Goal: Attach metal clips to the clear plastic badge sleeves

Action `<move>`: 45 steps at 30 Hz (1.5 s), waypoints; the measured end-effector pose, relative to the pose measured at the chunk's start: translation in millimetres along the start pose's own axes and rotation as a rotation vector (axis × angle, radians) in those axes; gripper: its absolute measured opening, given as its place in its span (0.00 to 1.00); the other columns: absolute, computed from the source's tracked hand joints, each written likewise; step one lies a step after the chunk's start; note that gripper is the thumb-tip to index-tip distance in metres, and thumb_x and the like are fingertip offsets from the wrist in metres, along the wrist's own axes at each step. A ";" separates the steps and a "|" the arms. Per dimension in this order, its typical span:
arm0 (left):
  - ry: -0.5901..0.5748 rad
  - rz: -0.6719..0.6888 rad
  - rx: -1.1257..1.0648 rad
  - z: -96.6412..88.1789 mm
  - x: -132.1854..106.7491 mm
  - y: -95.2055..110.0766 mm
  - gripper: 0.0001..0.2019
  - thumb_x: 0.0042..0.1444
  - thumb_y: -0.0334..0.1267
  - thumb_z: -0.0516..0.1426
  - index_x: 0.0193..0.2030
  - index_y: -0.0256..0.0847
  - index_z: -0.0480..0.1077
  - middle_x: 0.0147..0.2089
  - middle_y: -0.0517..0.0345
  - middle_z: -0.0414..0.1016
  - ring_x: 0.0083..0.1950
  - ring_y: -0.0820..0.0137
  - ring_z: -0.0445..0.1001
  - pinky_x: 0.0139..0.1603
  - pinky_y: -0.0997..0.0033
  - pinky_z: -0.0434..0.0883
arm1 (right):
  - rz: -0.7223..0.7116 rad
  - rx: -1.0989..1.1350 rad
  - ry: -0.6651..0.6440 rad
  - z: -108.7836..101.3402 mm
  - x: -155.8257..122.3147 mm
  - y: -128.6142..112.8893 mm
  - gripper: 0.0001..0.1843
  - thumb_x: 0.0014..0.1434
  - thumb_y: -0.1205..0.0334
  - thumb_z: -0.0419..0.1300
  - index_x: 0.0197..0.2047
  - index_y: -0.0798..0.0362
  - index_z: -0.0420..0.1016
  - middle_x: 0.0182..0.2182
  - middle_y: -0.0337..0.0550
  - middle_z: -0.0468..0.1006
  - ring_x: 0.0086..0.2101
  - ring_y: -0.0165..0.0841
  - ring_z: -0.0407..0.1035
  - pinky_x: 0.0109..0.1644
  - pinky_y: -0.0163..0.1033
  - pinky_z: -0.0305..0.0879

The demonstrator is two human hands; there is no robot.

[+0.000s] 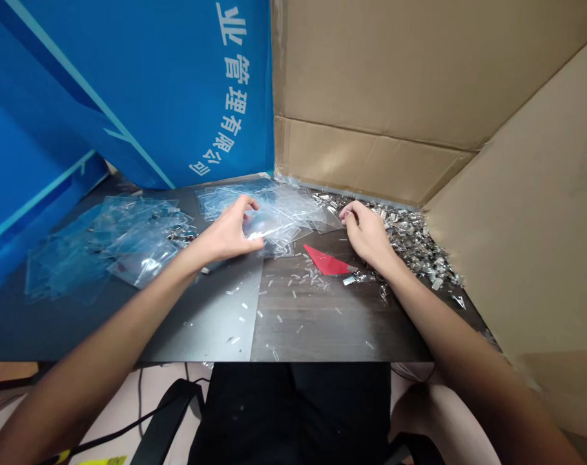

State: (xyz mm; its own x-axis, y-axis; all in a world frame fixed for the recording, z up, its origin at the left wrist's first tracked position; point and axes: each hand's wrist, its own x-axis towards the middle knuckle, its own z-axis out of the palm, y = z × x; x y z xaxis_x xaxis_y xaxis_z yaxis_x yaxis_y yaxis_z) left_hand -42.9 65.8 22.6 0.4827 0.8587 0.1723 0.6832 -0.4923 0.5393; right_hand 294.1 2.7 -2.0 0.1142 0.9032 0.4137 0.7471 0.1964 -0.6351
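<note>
While the left hand [230, 231] rests on the pile of clear plastic sleeves [293, 206] at the middle of the worktop's [322, 323] back edge, its thumb and curled fingers pinch the top sleeve [268, 227] by its left side. The right hand [367, 234] lies just beside this pile, at the left border of the heap of small metal clips [412, 240] that fills the back right corner. Its fingers are bent together with the tips down among the clips (whether they hold one I cannot tell, because the fingers hide it). Between both hands, a little nearer to the front edge, a red triangular piece [328, 261] lies flat, and a single metal clip [351, 279] lies at its right tip, beside the right wrist. A second pile of sleeves [104, 248] is spread near the left edge. Short clear plastic bits [293, 284] are scattered over the middle of the worktop.
</note>
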 end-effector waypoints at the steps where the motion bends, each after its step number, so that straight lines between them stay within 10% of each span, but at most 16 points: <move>1: 0.009 0.001 -0.041 0.4 -0.4 1.5 0.30 0.49 0.47 0.68 0.57 0.45 0.64 0.58 0.43 0.76 0.60 0.47 0.79 0.55 0.50 0.79 | 0.014 0.048 -0.011 2.4 -2.7 -3.4 0.12 0.72 0.63 0.51 0.41 0.48 0.75 0.37 0.47 0.85 0.39 0.42 0.78 0.51 0.48 0.70; 16: 0.032 0.142 -0.548 47.3 -14.7 37.1 0.24 0.65 0.51 0.68 0.45 0.48 0.55 0.39 0.63 0.56 0.36 0.69 0.59 0.37 0.66 0.63 | -0.003 0.316 -0.406 16.1 -40.1 -53.4 0.09 0.71 0.60 0.52 0.41 0.47 0.73 0.29 0.35 0.74 0.31 0.36 0.67 0.41 0.43 0.61; 29: 0.055 0.097 -0.818 64.9 -20.5 44.4 0.36 0.63 0.52 0.72 0.68 0.48 0.58 0.38 0.64 0.60 0.37 0.67 0.65 0.39 0.64 0.62 | 0.004 0.589 -0.556 21.9 -45.9 -58.7 0.09 0.68 0.64 0.53 0.43 0.48 0.76 0.31 0.35 0.70 0.32 0.34 0.62 0.41 0.42 0.58; 40: 0.116 0.167 -0.776 65.1 -24.6 53.3 0.18 0.65 0.40 0.68 0.50 0.46 0.62 0.42 0.61 0.63 0.41 0.68 0.65 0.46 0.63 0.66 | -0.086 0.449 -0.304 23.8 -49.5 -60.7 0.13 0.73 0.55 0.60 0.41 0.51 0.82 0.33 0.41 0.80 0.34 0.35 0.67 0.41 0.42 0.62; 45: 0.176 0.178 -0.774 58.9 -23.6 57.1 0.16 0.63 0.38 0.69 0.40 0.44 0.64 0.38 0.61 0.71 0.40 0.69 0.72 0.45 0.65 0.71 | -0.071 0.442 -0.191 25.3 -52.8 -61.4 0.09 0.70 0.57 0.66 0.40 0.51 0.84 0.23 0.30 0.64 0.26 0.31 0.58 0.38 0.41 0.58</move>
State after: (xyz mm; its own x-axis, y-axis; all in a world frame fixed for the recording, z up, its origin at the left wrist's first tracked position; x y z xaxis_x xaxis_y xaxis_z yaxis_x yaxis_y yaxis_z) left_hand 17.0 9.0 0.8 0.4111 0.8182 0.4020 0.0009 -0.4413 0.8974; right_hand 225.7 -47.4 -1.4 -0.0800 0.9273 0.3656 0.3939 0.3664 -0.8430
